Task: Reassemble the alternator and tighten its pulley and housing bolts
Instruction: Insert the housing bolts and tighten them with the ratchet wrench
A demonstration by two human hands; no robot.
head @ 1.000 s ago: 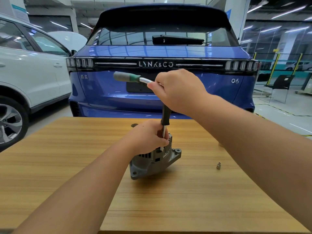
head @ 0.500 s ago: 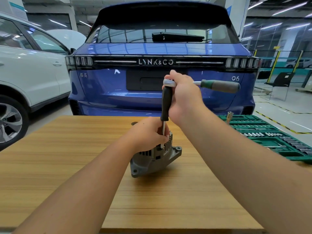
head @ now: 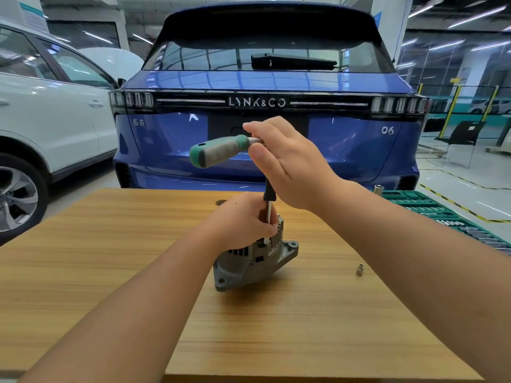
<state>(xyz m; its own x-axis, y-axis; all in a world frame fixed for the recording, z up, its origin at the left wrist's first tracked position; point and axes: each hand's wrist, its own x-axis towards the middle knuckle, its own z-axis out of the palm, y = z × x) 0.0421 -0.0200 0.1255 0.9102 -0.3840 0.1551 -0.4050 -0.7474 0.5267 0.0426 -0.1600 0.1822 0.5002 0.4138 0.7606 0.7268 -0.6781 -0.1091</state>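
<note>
Head view: right hand (head: 293, 167) grips the ratchet (head: 218, 151); left hand (head: 243, 219) clasps its shaft on the alternator (head: 249, 266).

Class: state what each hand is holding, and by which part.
The right hand holds the ratchet wrench at its head end, handle free. The left hand grips the lower extension shaft above the alternator.

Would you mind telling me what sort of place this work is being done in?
Most likely a car workshop or training garage: a blue car and a white car are parked indoors just beyond the wooden table, and a green tray of sockets sits at the right.
</note>
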